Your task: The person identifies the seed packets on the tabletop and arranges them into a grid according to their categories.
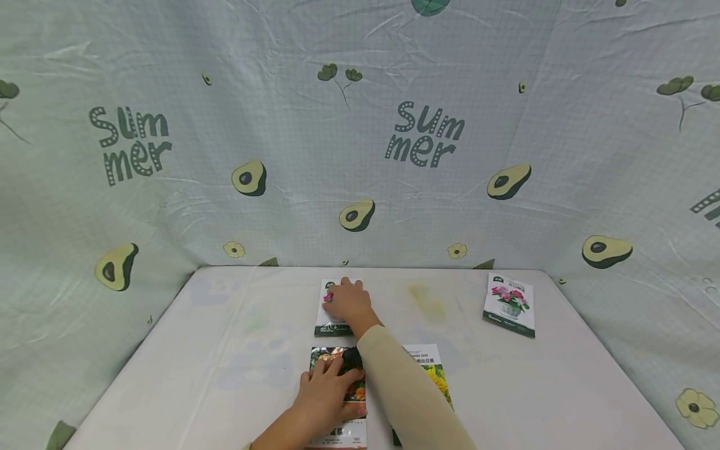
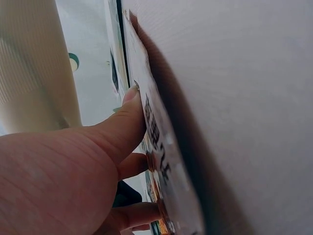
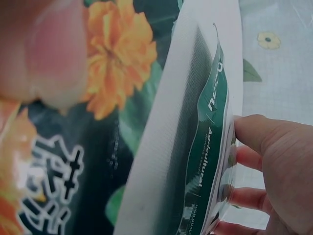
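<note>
My left hand (image 1: 326, 394) lies over a seed packet with orange flowers (image 1: 354, 431), near the front of the table. In the left wrist view its thumb and fingertips press on the face of that packet (image 2: 161, 161), and the near edge stands slightly off the surface. Farther back, my right hand (image 1: 350, 304) rests on a white seed packet with a green bottom band (image 1: 332, 329), covering much of its picture. The right wrist view shows the fingers spread along this packet (image 3: 208, 152), its green edge bowed up over a shadow.
A packet with yellow flowers (image 1: 439, 375) lies partly under the right sleeve (image 1: 413, 394). Another white packet with pink flowers (image 1: 509, 304) lies at the back right. A small black object (image 1: 352, 358) shows beside the right cuff. A printed curtain (image 1: 304, 144) hangs behind the table (image 1: 225, 375).
</note>
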